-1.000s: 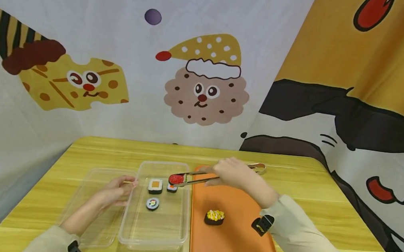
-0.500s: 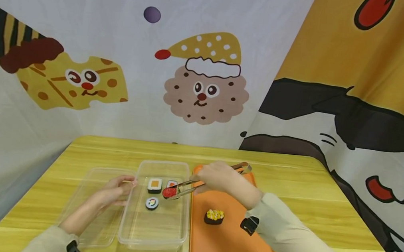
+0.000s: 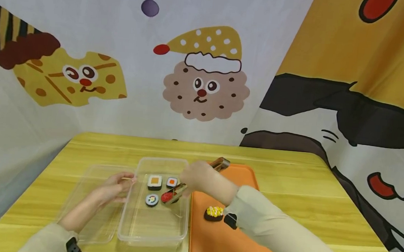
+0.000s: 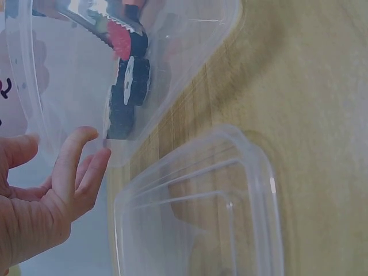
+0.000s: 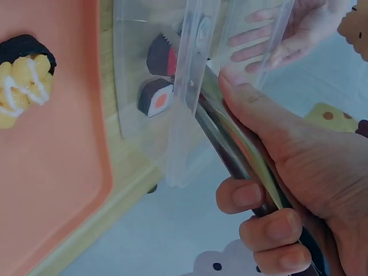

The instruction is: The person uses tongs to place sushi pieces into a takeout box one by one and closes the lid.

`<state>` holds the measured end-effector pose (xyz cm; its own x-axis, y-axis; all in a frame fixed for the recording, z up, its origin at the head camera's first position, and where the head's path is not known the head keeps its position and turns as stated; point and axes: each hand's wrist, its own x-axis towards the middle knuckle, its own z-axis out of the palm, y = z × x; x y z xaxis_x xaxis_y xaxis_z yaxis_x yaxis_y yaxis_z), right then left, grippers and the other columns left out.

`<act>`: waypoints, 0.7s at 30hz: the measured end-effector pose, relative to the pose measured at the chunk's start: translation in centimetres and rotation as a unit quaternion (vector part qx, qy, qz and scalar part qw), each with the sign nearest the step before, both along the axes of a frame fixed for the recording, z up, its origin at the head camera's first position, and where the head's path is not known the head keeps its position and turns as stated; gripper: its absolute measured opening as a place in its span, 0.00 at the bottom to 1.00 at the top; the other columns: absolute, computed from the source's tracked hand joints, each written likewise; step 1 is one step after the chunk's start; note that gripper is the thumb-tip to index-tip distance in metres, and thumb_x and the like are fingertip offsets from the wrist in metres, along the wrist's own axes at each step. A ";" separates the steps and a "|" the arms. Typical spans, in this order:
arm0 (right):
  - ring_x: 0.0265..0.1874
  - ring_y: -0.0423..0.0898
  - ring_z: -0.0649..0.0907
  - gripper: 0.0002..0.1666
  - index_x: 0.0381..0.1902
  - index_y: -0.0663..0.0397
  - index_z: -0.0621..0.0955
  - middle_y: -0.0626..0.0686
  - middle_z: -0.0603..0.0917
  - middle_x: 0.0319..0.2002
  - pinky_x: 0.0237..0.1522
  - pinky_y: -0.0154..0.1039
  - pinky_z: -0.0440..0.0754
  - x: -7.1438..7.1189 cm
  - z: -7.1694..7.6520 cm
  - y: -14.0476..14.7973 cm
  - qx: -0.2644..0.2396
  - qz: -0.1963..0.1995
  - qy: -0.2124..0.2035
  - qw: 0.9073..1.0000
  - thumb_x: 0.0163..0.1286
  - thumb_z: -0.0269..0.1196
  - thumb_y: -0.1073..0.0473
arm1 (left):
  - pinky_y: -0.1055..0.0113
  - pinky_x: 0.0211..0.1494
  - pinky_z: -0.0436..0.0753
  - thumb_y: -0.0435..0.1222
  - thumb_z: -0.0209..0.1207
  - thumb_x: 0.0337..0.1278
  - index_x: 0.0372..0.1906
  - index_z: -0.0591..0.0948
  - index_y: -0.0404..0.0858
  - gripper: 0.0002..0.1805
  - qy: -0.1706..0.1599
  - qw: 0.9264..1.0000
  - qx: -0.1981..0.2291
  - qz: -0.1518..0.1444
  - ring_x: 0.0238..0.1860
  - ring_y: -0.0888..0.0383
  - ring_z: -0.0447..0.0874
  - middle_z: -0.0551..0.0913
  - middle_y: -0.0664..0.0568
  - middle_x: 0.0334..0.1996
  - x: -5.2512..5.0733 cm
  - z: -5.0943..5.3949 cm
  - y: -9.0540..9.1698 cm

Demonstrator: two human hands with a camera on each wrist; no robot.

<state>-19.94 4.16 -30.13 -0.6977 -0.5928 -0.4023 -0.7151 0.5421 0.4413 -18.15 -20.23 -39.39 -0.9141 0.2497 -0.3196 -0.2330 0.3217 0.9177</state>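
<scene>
My right hand (image 3: 207,179) grips metal tongs (image 3: 220,164), their tips lowered inside a clear plastic box (image 3: 152,240). A red-topped sushi piece (image 3: 167,197) with a dark wrap is between the serrated tips, low in the box. Beside it lie a sushi piece with an orange square centre (image 3: 154,182), a smaller one with an orange-red centre (image 3: 172,182), and a round roll (image 3: 152,200). At the box's left side, my left hand (image 4: 52,201) has its fingers loosely extended by the wall, thumb apart; exact contact is hard to tell.
An orange tray (image 3: 234,249) stands right of the box, bearing a yellow-topped sushi piece (image 3: 213,213). A clear lid (image 3: 88,228) lies on the wooden table (image 3: 324,216) under my left forearm. Behind the table hangs a cartoon-printed cloth (image 3: 116,118).
My right hand has moved left and toward me, turning the tongs more steeply. The red-topped sushi has gone from above the box's right side down into it. My left hand has stayed put.
</scene>
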 end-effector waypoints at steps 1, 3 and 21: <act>0.16 0.34 0.65 0.23 0.39 0.40 0.83 0.39 0.83 0.31 0.19 0.25 0.69 0.0 0.0 -0.1 0.003 -0.002 -0.001 1.000 0.55 0.58 0.34 | 0.54 0.52 0.80 0.44 0.43 0.68 0.66 0.50 0.25 0.33 -0.001 1.000 0.000 0.001 0.64 0.29 0.56 0.56 0.25 0.63 0.0 0.0 0.0; 0.16 0.34 0.65 0.23 0.39 0.40 0.83 0.39 0.84 0.31 0.19 0.25 0.69 -0.1 -0.1 -0.2 0.010 0.000 0.002 1.000 0.55 0.57 0.33 | 0.53 0.52 0.80 0.45 0.43 0.68 0.66 0.50 0.25 0.34 0.001 1.000 -0.001 -0.002 0.64 0.29 0.56 0.56 0.25 0.63 -0.1 -0.1 0.0; 0.12 0.34 0.61 0.28 0.46 0.37 0.81 0.38 0.84 0.33 0.14 0.24 0.62 0.0 -0.7 1.3 -0.043 0.064 0.038 0.996 0.53 0.58 0.31 | 0.55 0.51 0.80 0.44 0.42 0.68 0.66 0.49 0.25 0.33 -0.001 1.000 -0.004 -0.001 0.63 0.30 0.57 0.56 0.24 0.63 0.0 0.2 0.1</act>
